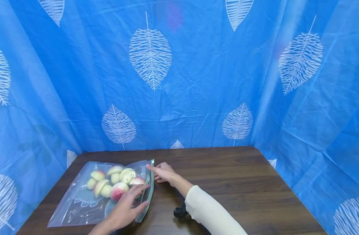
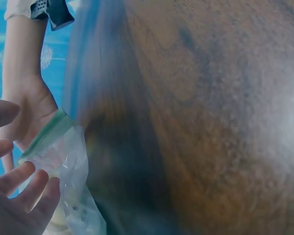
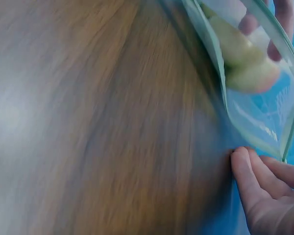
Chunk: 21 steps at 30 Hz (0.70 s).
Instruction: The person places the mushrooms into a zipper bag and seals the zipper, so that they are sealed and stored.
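Note:
A clear zip bag (image 1: 70,213) with a green seal strip lies on the table, several pale yellow mushroom shapes (image 1: 101,187) with pinkish caps inside it. Its mouth gapes in the right wrist view. Spread, relaxed fingers of my left hand (image 1: 127,204) reach over the near part of the mouth and touch the plastic. At the far corner of the seal strip (image 3: 213,46), my right hand (image 1: 166,173) pinches the bag's edge between thumb and fingers. That same hand (image 2: 29,107) shows behind the bag in the left wrist view.
The dark wooden table (image 1: 226,176) extends to the right of the bag. A blue curtain (image 1: 191,81) with white leaf prints surrounds its back and sides. A black device (image 1: 180,212) sits at the right wrist, beside the pale sleeve (image 1: 208,209).

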Motion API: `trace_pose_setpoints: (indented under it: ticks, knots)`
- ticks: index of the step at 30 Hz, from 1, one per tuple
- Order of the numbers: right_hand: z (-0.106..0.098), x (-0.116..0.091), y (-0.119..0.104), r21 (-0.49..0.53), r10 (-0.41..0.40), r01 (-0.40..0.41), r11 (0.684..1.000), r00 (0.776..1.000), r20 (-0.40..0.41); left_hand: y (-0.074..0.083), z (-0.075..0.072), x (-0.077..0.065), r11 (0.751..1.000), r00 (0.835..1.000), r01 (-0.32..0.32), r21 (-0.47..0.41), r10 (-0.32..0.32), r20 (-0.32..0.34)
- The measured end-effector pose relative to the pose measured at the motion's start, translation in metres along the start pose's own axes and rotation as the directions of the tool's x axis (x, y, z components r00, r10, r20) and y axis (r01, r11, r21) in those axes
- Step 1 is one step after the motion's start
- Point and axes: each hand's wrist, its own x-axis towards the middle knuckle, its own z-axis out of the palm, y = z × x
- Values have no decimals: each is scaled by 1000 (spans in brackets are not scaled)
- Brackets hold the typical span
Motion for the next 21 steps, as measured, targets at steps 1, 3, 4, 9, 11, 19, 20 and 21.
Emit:
trace_pose_setpoints:
  ticks: [1, 3, 4, 9, 11, 19, 20, 21]
  knots:
    - [2, 0, -1, 0, 5, -5, 1000, 1000, 4, 0, 0, 0, 1000, 1000, -2, 1, 2, -2]
    - [5, 1, -2, 6, 3, -3, 1000, 1000, 6, 0, -2, 0, 1000, 1000, -5, -2, 5, -12]
    - [6, 1, -2, 17, -1, 1, 1000, 1000, 10, 0, -3, 0, 1000, 1000, -5, -7, 5, -21]
    - [5, 6, 2, 151, -24, 16, 988, 998, 50, -1, -10, 1, 998, 997, 1, -59, -5, -77]
    - [3, 7, 3, 191, -33, 18, 981, 997, 75, -2, -13, 2, 996, 995, -5, -87, -4, -95]
    - [0, 9, 7, 286, -40, 2, 958, 991, 127, -7, -23, 7, 996, 992, 7, -90, -19, -127]
    - [1, 9, 7, 287, -43, 4, 958, 990, 131, -7, -24, 8, 995, 993, 18, -103, -30, -117]
    - [1, 10, 8, 289, -46, 5, 957, 990, 133, -8, -25, 9, 993, 993, 28, -115, -41, -109]
